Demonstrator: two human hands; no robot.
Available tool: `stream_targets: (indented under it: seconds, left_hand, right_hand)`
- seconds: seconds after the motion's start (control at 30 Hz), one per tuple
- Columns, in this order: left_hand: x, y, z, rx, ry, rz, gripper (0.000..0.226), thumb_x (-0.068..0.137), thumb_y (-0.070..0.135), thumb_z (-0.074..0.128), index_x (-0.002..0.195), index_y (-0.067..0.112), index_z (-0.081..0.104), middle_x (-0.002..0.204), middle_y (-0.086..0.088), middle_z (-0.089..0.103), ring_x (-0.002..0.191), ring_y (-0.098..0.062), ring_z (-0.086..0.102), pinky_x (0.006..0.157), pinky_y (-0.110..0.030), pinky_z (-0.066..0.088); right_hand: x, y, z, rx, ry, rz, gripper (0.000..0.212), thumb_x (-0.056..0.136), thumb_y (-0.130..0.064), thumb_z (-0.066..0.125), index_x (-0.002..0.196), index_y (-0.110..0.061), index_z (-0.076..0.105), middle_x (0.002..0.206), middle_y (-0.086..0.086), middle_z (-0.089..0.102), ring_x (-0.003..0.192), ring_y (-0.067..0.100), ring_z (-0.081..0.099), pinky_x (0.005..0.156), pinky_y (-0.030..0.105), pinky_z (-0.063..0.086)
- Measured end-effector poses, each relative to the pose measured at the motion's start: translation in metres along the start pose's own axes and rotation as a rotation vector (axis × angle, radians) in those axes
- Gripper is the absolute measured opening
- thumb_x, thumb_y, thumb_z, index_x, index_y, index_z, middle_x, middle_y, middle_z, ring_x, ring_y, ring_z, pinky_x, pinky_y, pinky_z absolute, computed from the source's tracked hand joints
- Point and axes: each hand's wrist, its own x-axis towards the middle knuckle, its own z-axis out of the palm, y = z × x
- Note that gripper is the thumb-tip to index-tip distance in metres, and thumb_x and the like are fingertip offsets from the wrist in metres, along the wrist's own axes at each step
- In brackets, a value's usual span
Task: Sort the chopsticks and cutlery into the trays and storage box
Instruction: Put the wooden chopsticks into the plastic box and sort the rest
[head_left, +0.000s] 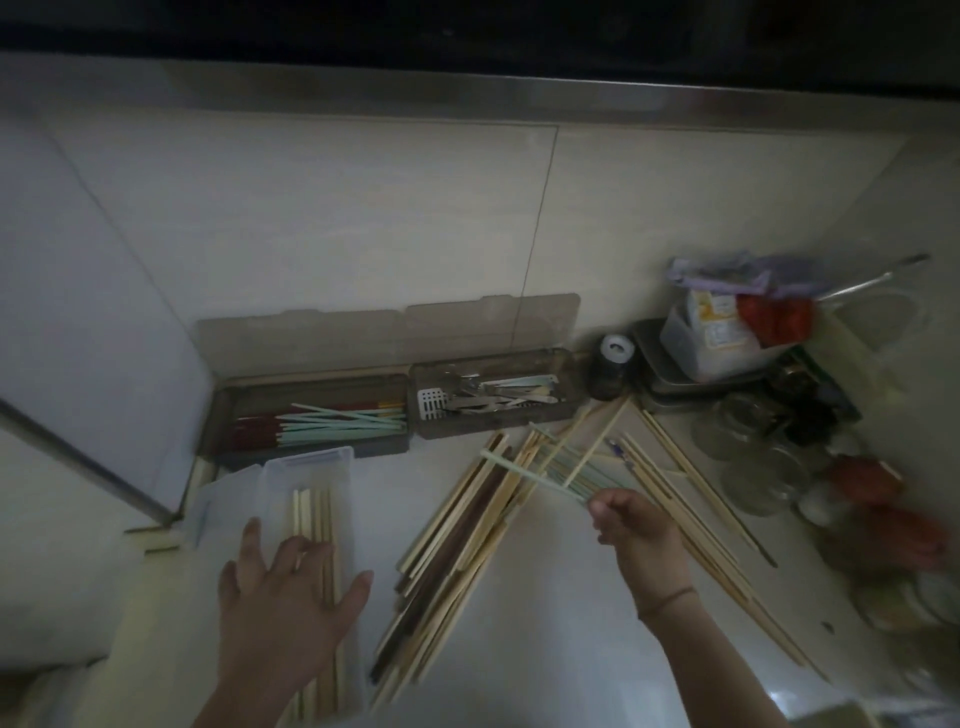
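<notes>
Pale bench (545, 597) w/ loose wooden chopsticks (452, 545) piled at centre. Dark tray (306, 447) at back left w/ green & red chopsticks; dark tray (498, 421) beside it w/ metal cutlery. Clear storage box (311, 467) front left, wooden chopsticks inside. Left hand (291, 597) spread flat, fingers apart, over box. Right hand (639, 525) pinching green chopstick (530, 475) above pile. Carton label (711, 317) too blurred to read.

head view | high, looking steeply down (wide-angle) | close over the counter (545, 597); faces the tiled wall (363, 218)
</notes>
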Motion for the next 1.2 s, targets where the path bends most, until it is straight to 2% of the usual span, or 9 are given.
stream_targets:
  seconds: [0.1, 0.17, 0.27, 0.33, 0.53, 0.67, 0.77, 1.03, 1.2]
  left_hand:
    - [0.000, 0.000, -0.001, -0.003, 0.006, 0.013, 0.066, 0.072, 0.077, 0.040, 0.096, 0.027, 0.076, 0.108, 0.002, 0.069, 0.134, -0.043, 0.034, 0.095, -0.062, 0.040]
    - [-0.001, 0.000, -0.002, -0.005, 0.010, 0.020, 0.065, 0.072, 0.077, 0.042, 0.095, 0.026, 0.076, 0.106, 0.000, 0.070, 0.133, -0.043, 0.036, 0.093, -0.062, 0.041]
    - [0.001, 0.000, -0.004, -0.014, 0.008, 0.020, 0.065, 0.070, 0.076, 0.045, 0.094, 0.024, 0.076, 0.106, -0.001, 0.070, 0.133, -0.044, 0.038, 0.094, -0.064, 0.040]
    - [0.002, 0.000, -0.004, -0.024, 0.001, 0.015, 0.064, 0.068, 0.076, 0.048, 0.094, 0.024, 0.076, 0.106, -0.002, 0.069, 0.133, -0.044, 0.038, 0.094, -0.063, 0.039]
    - [0.004, 0.000, -0.005, -0.069, -0.010, 0.004, 0.065, 0.063, 0.078, 0.053, 0.092, 0.025, 0.075, 0.107, -0.002, 0.069, 0.133, -0.042, 0.038, 0.095, -0.063, 0.037]
    - [0.005, 0.000, -0.006, -0.093, -0.008, -0.003, 0.066, 0.059, 0.077, 0.057, 0.094, 0.024, 0.074, 0.109, -0.004, 0.067, 0.133, -0.043, 0.040, 0.095, -0.065, 0.037]
    - [0.006, 0.000, -0.007, -0.107, -0.007, -0.004, 0.068, 0.058, 0.078, 0.057, 0.094, 0.023, 0.074, 0.109, -0.004, 0.067, 0.133, -0.042, 0.040, 0.094, -0.065, 0.038]
    - [0.007, -0.001, -0.005, -0.107, -0.032, -0.013, 0.069, 0.058, 0.080, 0.056, 0.095, 0.025, 0.075, 0.114, -0.002, 0.067, 0.134, -0.040, 0.040, 0.097, -0.060, 0.031]
    - [0.007, 0.000, -0.006, -0.116, -0.007, -0.007, 0.068, 0.058, 0.080, 0.057, 0.094, 0.025, 0.075, 0.114, -0.004, 0.068, 0.133, -0.040, 0.038, 0.097, -0.059, 0.032]
  right_hand:
    - [0.012, -0.019, 0.022, 0.340, -0.113, 0.095, 0.016, 0.065, -0.014, 0.082, 0.070, -0.017, 0.068, 0.070, 0.002, 0.064, 0.071, 0.020, 0.058, 0.064, 0.030, 0.050]
    - [0.020, -0.029, 0.038, 0.449, -0.154, 0.142, 0.050, 0.046, -0.036, 0.091, 0.081, -0.011, 0.065, 0.077, 0.004, 0.066, 0.073, 0.018, 0.061, 0.067, 0.031, 0.053]
    - [0.029, -0.045, 0.071, 0.443, -0.153, 0.109, 0.035, 0.066, -0.042, 0.077, 0.083, -0.015, 0.064, 0.083, 0.006, 0.064, 0.081, 0.021, 0.059, 0.076, 0.037, 0.050]
    - [0.035, -0.054, 0.097, 0.363, -0.143, 0.026, 0.014, 0.082, -0.032, 0.061, 0.077, -0.019, 0.064, 0.077, 0.000, 0.063, 0.075, 0.019, 0.057, 0.069, 0.032, 0.049]
    - [0.052, -0.067, 0.164, 0.135, -0.154, -0.182, 0.018, 0.096, -0.023, 0.053, 0.086, -0.031, 0.065, 0.059, -0.008, 0.053, 0.048, 0.009, 0.044, 0.048, 0.023, 0.037]
    - [0.067, -0.085, 0.214, -0.118, -0.306, -0.422, 0.012, 0.091, -0.018, 0.051, 0.095, -0.016, 0.063, 0.073, -0.007, 0.058, 0.065, -0.003, 0.053, 0.062, 0.008, 0.040]
    - [0.080, -0.095, 0.256, -0.225, -0.406, -0.370, 0.016, 0.090, 0.002, 0.057, 0.101, -0.003, 0.066, 0.087, 0.004, 0.063, 0.077, 0.008, 0.057, 0.075, 0.013, 0.045]
    - [0.097, -0.098, 0.323, -0.727, -0.790, -0.481, 0.040, 0.087, 0.006, 0.047, 0.119, -0.012, 0.064, 0.122, 0.010, 0.060, 0.115, 0.025, 0.053, 0.092, 0.024, 0.037]
    - [0.101, -0.075, 0.320, -0.747, -0.754, -0.395, 0.039, 0.086, 0.006, 0.048, 0.115, -0.012, 0.066, 0.117, 0.010, 0.062, 0.111, 0.025, 0.055, 0.089, 0.024, 0.040]
